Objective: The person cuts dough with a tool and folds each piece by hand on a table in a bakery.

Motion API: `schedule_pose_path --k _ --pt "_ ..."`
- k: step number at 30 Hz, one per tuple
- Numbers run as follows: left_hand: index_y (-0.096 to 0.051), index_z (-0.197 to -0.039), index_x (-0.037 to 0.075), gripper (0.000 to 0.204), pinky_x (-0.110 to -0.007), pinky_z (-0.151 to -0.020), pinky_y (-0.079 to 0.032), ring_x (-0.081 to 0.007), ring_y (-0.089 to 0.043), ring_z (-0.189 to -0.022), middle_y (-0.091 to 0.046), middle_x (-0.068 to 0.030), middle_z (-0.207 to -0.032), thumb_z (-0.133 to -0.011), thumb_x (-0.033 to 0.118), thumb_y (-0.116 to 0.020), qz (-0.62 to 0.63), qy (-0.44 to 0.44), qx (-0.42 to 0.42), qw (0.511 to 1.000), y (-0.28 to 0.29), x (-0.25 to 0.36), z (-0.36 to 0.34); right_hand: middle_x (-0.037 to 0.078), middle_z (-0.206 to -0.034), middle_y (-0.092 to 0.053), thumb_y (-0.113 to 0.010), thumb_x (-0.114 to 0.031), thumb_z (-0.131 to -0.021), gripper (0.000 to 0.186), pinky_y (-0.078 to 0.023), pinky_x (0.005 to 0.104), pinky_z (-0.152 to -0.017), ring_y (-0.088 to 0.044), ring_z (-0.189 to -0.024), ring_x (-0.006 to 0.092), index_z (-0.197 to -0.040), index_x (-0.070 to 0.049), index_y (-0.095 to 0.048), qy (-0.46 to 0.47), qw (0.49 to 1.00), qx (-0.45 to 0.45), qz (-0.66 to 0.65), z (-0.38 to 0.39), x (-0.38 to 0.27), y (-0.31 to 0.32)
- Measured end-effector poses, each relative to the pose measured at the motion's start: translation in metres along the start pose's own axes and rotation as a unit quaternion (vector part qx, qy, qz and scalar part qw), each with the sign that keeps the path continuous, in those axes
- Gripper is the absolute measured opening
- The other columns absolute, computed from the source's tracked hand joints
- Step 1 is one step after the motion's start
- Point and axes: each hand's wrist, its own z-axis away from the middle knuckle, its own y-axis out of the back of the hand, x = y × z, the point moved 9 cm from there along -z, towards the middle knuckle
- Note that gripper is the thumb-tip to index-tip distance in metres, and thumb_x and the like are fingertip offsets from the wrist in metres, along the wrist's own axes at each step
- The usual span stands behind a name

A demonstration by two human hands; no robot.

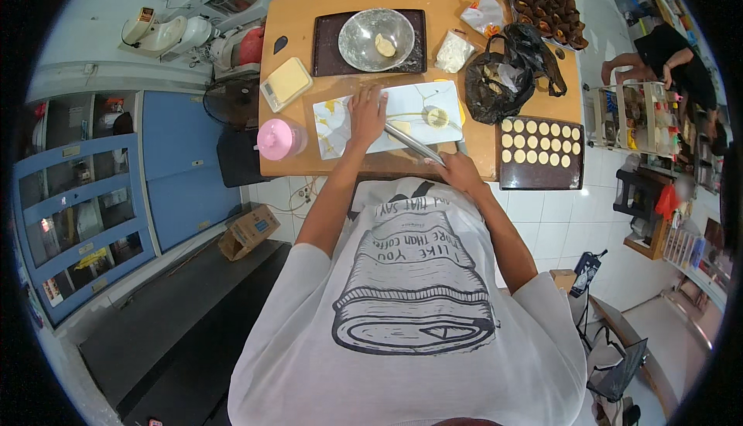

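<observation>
A metal rolling pin (416, 144) lies slantwise across the near edge of a white marble-patterned board (333, 124). My right hand (458, 171) is closed around its near right end. Over the far left end rests my left hand (367, 115), hiding that end; its grip is partly covered. Pale flattened dough (400, 127) shows beside the pin, partly hidden by it. Toward the board's right side is a round pale piece (437, 117), seemingly dough or a cutter. Beyond the board, a steel bowl (356, 43) holds a dough lump (385, 46).
Rows of pale dough rounds sit on a dark tray (542, 178) at right. Black plastic bags (495, 85), a white bag (455, 51) and brown paper cups (548, 12) stand behind it. At left are a kitchen scale (286, 84) and pink-lidded container (280, 140). A person (673, 66) stands far right.
</observation>
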Motion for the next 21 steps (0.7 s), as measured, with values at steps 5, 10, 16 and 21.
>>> schedule_pose_path --k 5,10,16,21 --pt "-0.060 -0.132 0.005 0.039 -0.053 -0.114 -0.033 -0.0419 -0.041 -0.136 -0.056 -0.0185 -0.138 -0.105 0.031 -0.049 -0.189 -0.014 -0.049 0.981 -0.023 0.019 -0.009 0.031 -0.084 -0.067 -0.053 -0.058 -0.098 0.064 -0.054 0.0549 -0.076 -0.067 -0.083 0.0474 -0.098 0.004 -0.070 -0.037 0.998 -0.035 0.032 -0.005 -0.003 0.007" --pt "-0.061 -0.132 0.006 0.043 -0.064 -0.112 -0.026 -0.0387 -0.041 -0.136 -0.055 -0.0141 -0.140 -0.105 0.037 -0.047 -0.122 -0.060 -0.025 0.990 -0.048 0.013 -0.037 0.031 -0.075 -0.065 -0.053 -0.059 -0.098 0.066 -0.052 0.0571 -0.075 -0.067 -0.080 0.0492 -0.082 0.004 -0.067 -0.035 0.999 0.004 0.006 -0.012 0.001 0.007" --pt "-0.064 -0.123 0.006 0.041 -0.068 -0.105 -0.027 -0.0337 -0.047 -0.128 -0.060 -0.0109 -0.130 -0.106 0.038 -0.046 -0.161 -0.078 -0.026 0.984 -0.056 0.039 -0.060 0.028 -0.071 -0.064 -0.052 -0.060 -0.099 0.067 -0.052 0.0545 -0.070 -0.066 -0.075 0.0458 -0.084 0.004 -0.068 0.016 0.993 0.081 -0.083 -0.021 0.002 0.006" --pt "-0.064 -0.114 0.003 0.036 -0.054 -0.102 -0.036 -0.0380 -0.051 -0.114 -0.061 -0.0181 -0.113 -0.108 0.033 -0.044 0.061 -0.010 0.048 0.997 -0.034 0.013 -0.075 0.010 -0.053 -0.052 -0.050 -0.063 -0.100 0.068 -0.046 0.0411 -0.050 -0.057 -0.049 0.0247 -0.077 0.000 -0.062 -0.123 0.961 -0.098 -0.227 -0.020 0.018 -0.022"
